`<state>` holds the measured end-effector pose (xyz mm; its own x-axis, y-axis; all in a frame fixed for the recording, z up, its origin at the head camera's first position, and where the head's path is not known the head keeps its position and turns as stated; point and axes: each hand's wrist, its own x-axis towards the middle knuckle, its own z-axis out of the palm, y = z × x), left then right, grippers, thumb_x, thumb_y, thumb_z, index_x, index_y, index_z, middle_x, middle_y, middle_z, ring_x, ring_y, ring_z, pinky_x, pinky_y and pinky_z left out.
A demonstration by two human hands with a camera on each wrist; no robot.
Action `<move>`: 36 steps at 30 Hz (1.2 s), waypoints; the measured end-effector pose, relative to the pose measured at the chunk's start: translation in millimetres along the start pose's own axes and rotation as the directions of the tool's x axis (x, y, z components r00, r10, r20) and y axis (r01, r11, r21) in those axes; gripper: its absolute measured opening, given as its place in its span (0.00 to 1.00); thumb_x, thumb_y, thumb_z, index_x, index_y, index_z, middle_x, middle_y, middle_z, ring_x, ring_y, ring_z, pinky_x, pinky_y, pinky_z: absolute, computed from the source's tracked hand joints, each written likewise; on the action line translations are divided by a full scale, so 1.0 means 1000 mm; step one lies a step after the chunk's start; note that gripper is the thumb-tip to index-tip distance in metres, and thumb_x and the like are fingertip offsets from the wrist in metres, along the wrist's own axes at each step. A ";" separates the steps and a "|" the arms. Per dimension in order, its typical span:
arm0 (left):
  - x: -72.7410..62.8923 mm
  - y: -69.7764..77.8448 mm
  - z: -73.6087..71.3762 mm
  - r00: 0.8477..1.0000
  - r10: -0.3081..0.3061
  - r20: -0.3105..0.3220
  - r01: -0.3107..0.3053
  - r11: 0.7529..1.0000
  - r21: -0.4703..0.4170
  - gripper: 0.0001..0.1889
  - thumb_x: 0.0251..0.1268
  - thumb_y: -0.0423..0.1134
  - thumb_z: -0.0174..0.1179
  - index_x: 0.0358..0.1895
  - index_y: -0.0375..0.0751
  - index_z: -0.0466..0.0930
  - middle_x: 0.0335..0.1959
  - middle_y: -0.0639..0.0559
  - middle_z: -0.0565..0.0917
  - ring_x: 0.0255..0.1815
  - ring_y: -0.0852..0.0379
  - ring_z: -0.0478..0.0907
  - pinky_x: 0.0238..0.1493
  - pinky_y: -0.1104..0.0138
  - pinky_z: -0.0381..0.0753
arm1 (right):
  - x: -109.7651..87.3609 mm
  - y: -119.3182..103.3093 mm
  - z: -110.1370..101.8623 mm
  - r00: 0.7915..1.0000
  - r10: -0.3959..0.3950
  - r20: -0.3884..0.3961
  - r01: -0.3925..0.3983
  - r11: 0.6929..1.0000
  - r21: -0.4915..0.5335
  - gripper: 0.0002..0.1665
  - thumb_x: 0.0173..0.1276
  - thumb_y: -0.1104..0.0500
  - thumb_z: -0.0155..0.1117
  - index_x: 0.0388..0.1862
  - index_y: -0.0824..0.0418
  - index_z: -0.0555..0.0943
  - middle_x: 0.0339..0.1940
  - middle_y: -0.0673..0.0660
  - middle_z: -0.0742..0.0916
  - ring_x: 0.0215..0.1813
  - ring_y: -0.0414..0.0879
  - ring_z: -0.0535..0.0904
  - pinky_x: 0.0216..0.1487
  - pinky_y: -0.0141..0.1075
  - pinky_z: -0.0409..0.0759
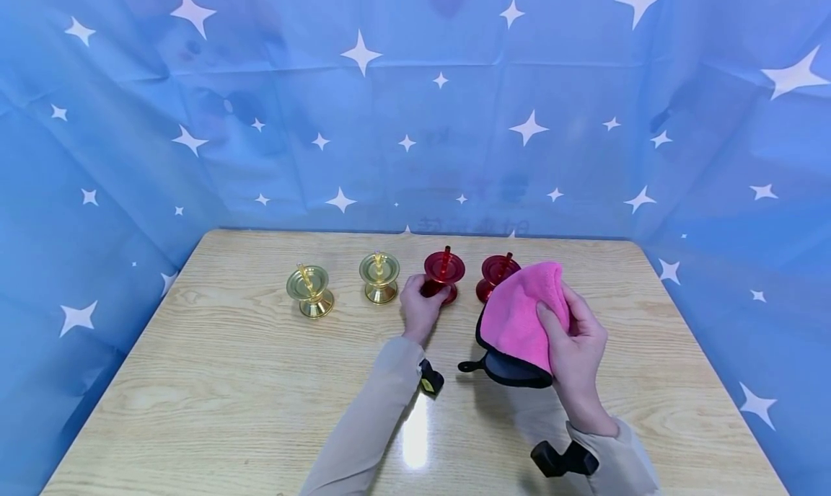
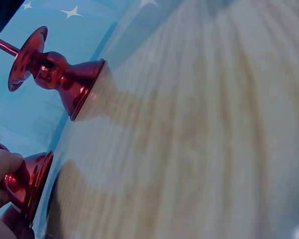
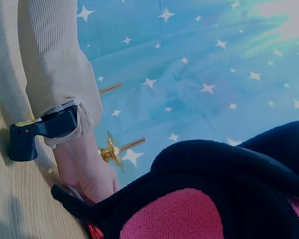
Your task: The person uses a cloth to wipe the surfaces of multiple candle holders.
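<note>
My left hand (image 1: 420,305) grips the lower part of a red metal candle holder (image 1: 445,267), which stands upright with a dish and a thin spike on top. In the left wrist view, fingers (image 2: 5,162) wrap the holder's flared foot (image 2: 26,181). My right hand (image 1: 580,348) holds up a pink towel (image 1: 522,312) with black edging, a dark grey reverse and a black hanging loop (image 1: 470,365). Behind the towel stands a second red candle holder (image 1: 500,268), partly covered in the head view. It shows whole in the left wrist view.
Two gold candle holders (image 1: 379,268) (image 1: 309,285) stand to the left in the same row. They rest on a light wooden table (image 1: 214,381). A blue curtain with white stars (image 1: 415,107) closes off the back and sides.
</note>
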<state>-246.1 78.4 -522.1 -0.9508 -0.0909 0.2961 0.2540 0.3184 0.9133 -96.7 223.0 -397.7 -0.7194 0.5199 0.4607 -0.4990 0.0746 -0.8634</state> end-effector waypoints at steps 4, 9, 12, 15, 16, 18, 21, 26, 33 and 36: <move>0.000 0.000 0.000 1.000 0.007 -0.003 -0.007 1.000 0.019 0.13 0.44 0.33 0.72 0.36 0.36 0.83 0.37 0.46 0.82 0.44 0.50 0.78 0.49 0.61 0.76 | 0.000 0.000 0.001 1.000 -0.001 -0.002 0.001 1.000 0.000 0.22 0.57 0.77 0.60 0.53 0.74 0.77 0.43 0.53 0.85 0.38 0.41 0.80 0.38 0.24 0.78; 0.000 0.001 0.000 1.000 -0.009 0.003 0.009 1.000 0.029 0.13 0.45 0.33 0.72 0.37 0.36 0.83 0.37 0.46 0.81 0.44 0.50 0.78 0.49 0.61 0.76 | 0.000 0.000 0.001 1.000 0.000 0.003 0.000 1.000 -0.010 0.23 0.57 0.77 0.60 0.53 0.73 0.77 0.43 0.53 0.85 0.39 0.41 0.80 0.39 0.24 0.78; 0.000 0.001 0.000 1.000 -0.018 0.002 0.018 0.999 0.038 0.14 0.45 0.33 0.72 0.37 0.36 0.83 0.37 0.46 0.82 0.44 0.50 0.78 0.49 0.61 0.76 | 0.000 0.001 0.002 1.000 0.004 0.008 -0.003 1.000 -0.009 0.23 0.57 0.77 0.60 0.53 0.73 0.77 0.43 0.53 0.85 0.39 0.40 0.80 0.39 0.24 0.78; 0.000 0.001 0.000 1.000 -0.027 -0.003 0.027 0.998 0.054 0.14 0.44 0.34 0.73 0.37 0.36 0.83 0.37 0.46 0.82 0.44 0.50 0.78 0.49 0.61 0.76 | 0.001 0.001 0.003 1.000 0.009 0.009 -0.009 1.000 -0.009 0.23 0.57 0.78 0.60 0.53 0.73 0.77 0.43 0.53 0.85 0.39 0.40 0.80 0.38 0.24 0.78; 0.000 0.001 -0.001 1.000 -0.030 -0.005 0.030 0.998 0.060 0.14 0.43 0.34 0.73 0.37 0.37 0.84 0.37 0.46 0.82 0.44 0.50 0.78 0.49 0.61 0.75 | 0.001 0.001 0.004 1.000 0.013 0.007 -0.013 1.000 -0.011 0.23 0.57 0.78 0.59 0.53 0.73 0.77 0.43 0.53 0.85 0.39 0.40 0.80 0.38 0.24 0.78; 0.000 0.001 -0.001 0.999 -0.036 -0.006 0.037 0.996 0.076 0.14 0.43 0.35 0.73 0.37 0.37 0.84 0.37 0.46 0.83 0.44 0.49 0.77 0.49 0.60 0.75 | 0.001 0.001 0.005 1.000 0.020 0.004 -0.019 1.000 -0.016 0.23 0.57 0.78 0.59 0.53 0.73 0.77 0.43 0.53 0.85 0.39 0.39 0.80 0.38 0.24 0.78; 0.001 0.001 0.000 0.999 -0.050 0.002 0.049 0.995 0.090 0.15 0.43 0.35 0.73 0.38 0.37 0.84 0.38 0.46 0.83 0.44 0.49 0.77 0.50 0.60 0.74 | 0.003 0.002 0.006 0.999 0.037 -0.007 -0.037 0.999 -0.035 0.23 0.57 0.78 0.58 0.54 0.73 0.77 0.43 0.52 0.85 0.39 0.39 0.80 0.39 0.25 0.78; 0.002 0.000 -0.002 0.996 -0.072 0.056 0.065 0.991 0.121 0.19 0.44 0.37 0.73 0.42 0.35 0.82 0.42 0.45 0.81 0.47 0.49 0.75 0.52 0.60 0.73 | 0.006 0.005 0.009 0.998 0.061 -0.016 -0.062 0.997 -0.049 0.22 0.58 0.77 0.59 0.54 0.72 0.77 0.43 0.51 0.85 0.40 0.39 0.80 0.40 0.25 0.77; -0.005 0.000 -0.012 0.990 -0.116 0.076 0.108 0.990 0.095 0.19 0.44 0.34 0.71 0.43 0.34 0.80 0.42 0.44 0.80 0.46 0.49 0.76 0.50 0.60 0.74 | 0.009 0.009 0.012 0.997 0.077 -0.029 -0.079 0.995 -0.069 0.22 0.59 0.75 0.60 0.54 0.71 0.78 0.43 0.50 0.85 0.41 0.40 0.80 0.41 0.26 0.77; -0.008 0.002 -0.019 0.989 -0.140 0.050 0.136 0.988 0.070 0.15 0.45 0.33 0.69 0.40 0.35 0.80 0.40 0.45 0.80 0.43 0.50 0.76 0.46 0.61 0.75 | 0.010 0.011 0.015 0.994 0.098 -0.042 -0.100 0.992 -0.076 0.22 0.59 0.73 0.62 0.54 0.70 0.78 0.43 0.49 0.85 0.41 0.41 0.80 0.41 0.26 0.77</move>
<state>-234.5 61.7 -517.1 -0.9846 -0.0871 0.1515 0.1094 0.3685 0.9231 -116.7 216.6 -399.5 -0.7438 0.5598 0.3653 -0.3859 0.0866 -0.9185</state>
